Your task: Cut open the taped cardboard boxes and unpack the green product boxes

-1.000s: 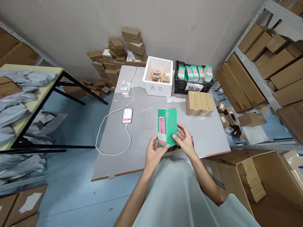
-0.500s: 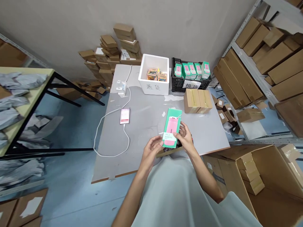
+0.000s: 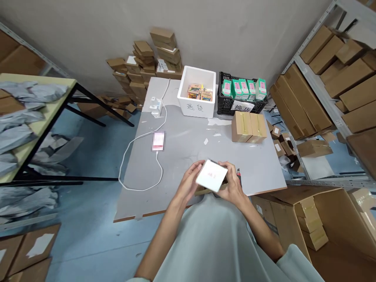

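Note:
Between my hands is a product box (image 3: pixel 211 175), tipped so that its white end with small red marks faces me. My left hand (image 3: pixel 189 181) grips its left side, and my right hand (image 3: pixel 232 184) is closed around the right side. Below it, close to my body, part of an open cardboard box (image 3: pixel 202 191) shows; most of it is hidden by the product box and my hands. A red and black tool (image 3: pixel 239 176), perhaps a cutter, lies just right of my right hand on the grey table (image 3: pixel 182 156).
At the table's back stand a white foam bin (image 3: pixel 196 107) with small packets and a black crate (image 3: pixel 225 105) of green boxes. Two taped cartons (image 3: pixel 249 127) sit before the crate. A phone (image 3: pixel 158 141) charges by a white cable. An open carton (image 3: pixel 282 219) is at right.
The product box has been turned from its green front with the pink picture to its white end. The red and black tool has come into fuller view beside my right hand.

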`<state>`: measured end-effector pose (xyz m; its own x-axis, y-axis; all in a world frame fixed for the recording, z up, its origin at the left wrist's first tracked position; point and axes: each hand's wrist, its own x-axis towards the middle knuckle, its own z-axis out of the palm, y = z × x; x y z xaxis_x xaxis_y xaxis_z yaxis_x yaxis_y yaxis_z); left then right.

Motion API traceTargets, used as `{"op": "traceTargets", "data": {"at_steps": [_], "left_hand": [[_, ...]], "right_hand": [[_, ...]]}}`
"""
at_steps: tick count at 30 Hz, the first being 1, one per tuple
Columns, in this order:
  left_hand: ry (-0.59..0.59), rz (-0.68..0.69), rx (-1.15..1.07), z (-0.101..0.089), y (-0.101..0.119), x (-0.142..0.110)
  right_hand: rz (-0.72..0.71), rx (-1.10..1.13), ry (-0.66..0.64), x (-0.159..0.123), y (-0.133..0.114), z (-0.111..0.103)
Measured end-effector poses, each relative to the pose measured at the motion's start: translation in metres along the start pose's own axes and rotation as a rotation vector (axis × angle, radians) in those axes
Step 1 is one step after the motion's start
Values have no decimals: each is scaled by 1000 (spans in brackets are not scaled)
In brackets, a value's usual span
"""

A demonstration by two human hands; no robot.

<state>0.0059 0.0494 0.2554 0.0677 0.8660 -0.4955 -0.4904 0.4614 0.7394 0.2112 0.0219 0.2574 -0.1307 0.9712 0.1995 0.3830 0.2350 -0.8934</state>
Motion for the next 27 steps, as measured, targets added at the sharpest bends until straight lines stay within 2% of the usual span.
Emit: {"op": "traceTargets", "data": {"at_steps": [3,5,8,11,13,15,17,19,24,25,27], "left_hand": [[-9,-55,-30,5,9,-2],[-29,-71,-25,7,11,-4],[-43,-84,-3,9,6,-5],[7,-38,71,9,-1,-2],[57,32,164,6,-3,0],[85,77,244,4,-2,0],[85,97,300,4,4,-1],[62,128,369,11,12,-2],[-31,313,599,55,30,0],[-53,328,632,65,31,3],[-86,311,673,82,29,10]], "right_hand": [[-45,15,-56,-10,-6,-5],[-12,39,-56,-15,-9,-6],[42,64,-53,-18,-10,-6],[52,67,-54,-14,-4,-8],[84,77,48,-7,1,-9],[153,142,213,3,5,-13],[259,299,331,16,12,-19],[421,529,352,30,22,-28],[1062,1037,156,44,58,-42],[1158,1104,130,42,65,-42],[1263,1201,114,35,77,-42]]}}
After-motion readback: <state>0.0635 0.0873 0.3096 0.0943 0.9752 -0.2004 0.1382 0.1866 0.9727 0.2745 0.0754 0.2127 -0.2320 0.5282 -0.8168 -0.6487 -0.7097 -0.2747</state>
